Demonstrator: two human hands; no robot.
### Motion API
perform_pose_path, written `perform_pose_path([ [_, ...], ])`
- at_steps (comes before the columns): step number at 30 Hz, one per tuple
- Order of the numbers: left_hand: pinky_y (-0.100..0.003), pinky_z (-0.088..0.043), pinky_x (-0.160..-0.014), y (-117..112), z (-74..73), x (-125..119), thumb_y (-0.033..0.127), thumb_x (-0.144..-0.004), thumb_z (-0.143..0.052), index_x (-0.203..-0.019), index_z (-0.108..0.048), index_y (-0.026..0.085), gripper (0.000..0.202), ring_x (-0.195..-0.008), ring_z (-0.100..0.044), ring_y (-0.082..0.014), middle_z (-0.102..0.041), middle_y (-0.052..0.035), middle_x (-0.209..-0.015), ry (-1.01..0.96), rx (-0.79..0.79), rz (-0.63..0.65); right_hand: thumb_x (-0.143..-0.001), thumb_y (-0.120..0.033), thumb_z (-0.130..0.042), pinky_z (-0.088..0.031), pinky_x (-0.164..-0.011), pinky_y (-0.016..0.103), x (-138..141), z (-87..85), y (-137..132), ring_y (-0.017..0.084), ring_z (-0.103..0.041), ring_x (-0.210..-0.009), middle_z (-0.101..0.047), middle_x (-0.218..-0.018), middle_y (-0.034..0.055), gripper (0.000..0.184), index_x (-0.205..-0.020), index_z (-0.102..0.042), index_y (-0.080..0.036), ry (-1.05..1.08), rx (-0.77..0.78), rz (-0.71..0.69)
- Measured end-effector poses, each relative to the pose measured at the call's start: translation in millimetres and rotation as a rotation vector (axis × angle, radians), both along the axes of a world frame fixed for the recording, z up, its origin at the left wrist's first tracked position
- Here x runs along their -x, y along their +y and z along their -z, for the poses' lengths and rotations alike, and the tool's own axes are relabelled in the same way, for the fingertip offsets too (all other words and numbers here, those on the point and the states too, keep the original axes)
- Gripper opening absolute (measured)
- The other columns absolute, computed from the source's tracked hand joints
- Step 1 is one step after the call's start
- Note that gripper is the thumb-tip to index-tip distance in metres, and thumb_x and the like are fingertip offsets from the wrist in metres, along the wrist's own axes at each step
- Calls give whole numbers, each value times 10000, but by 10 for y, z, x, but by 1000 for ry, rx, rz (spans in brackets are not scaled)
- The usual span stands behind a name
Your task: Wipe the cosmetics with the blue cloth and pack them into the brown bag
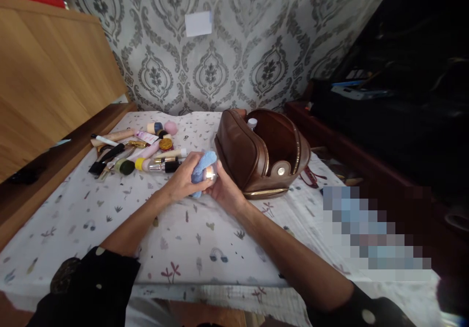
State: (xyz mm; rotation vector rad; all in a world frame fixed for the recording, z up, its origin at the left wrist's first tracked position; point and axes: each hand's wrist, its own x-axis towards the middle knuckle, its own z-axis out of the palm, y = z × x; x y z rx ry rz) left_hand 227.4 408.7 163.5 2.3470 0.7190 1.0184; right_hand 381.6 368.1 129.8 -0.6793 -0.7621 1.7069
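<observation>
Both of my hands meet above the middle of the cloth-covered table. My left hand (181, 176) is closed on a light blue cloth (207, 159), which is pressed around a small shiny container (210, 172). My right hand (229, 193) grips the same container from the right side. Its exact kind is hard to make out, since fingers and cloth cover most of it. Just beyond my right hand stands a brown leather toiletry bag (238, 151), unzipped, its flap turned outward. A white-capped bottle (252, 123) shows inside the bag.
Several cosmetics lie left of my hands, among them a yellow-capped bottle (142, 164), a pink makeup sponge (170, 127) and a gold-lidded jar (166, 144). A wooden cabinet (54, 68) borders the left side. Red-framed glasses (311, 176) rest beside the bag. Patterned wallpaper (210, 73) rises behind.
</observation>
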Motion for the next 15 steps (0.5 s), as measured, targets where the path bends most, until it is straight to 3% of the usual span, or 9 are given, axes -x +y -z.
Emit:
perform_pose_path([
  [5,-439,-393,-1137,8,-10,40,369,-874,-664,-1332,-534,226,498,-1319,-471,-307,-497,-118,-1362,77,14,51,-776,-678,-711,-518,-665,262,10,-37,-32,158,-646,-778,-688,-858,0,503,-1009,-657,-235,-5,-26,22],
  [10,-438,-358,-1158,-6,-84,106,251,-917,-533,-1497,-389,253,598,-1369,-449,-290,-478,-108,-1475,96,70,112,-794,-663,-694,-493,-596,245,-8,-51,-17,142,-616,-653,-671,-737,1,472,-900,-649,-205,-56,56,5],
  [13,-399,-445,-1042,5,-106,144,236,-884,-544,-1489,-348,217,636,-1231,-561,-270,-570,-110,-1377,42,135,53,-841,-684,-617,-458,-518,227,-8,-79,-7,126,-585,-553,-649,-679,-1,496,-843,-641,-189,-60,108,-19],
  [15,-352,-493,-879,17,-110,156,254,-859,-563,-1356,-457,185,512,-1002,-626,-237,-659,-74,-1138,24,143,-23,-877,-674,-570,-443,-476,229,-5,-104,-5,125,-572,-511,-648,-680,-2,489,-866,-641,-190,-63,135,-21],
])
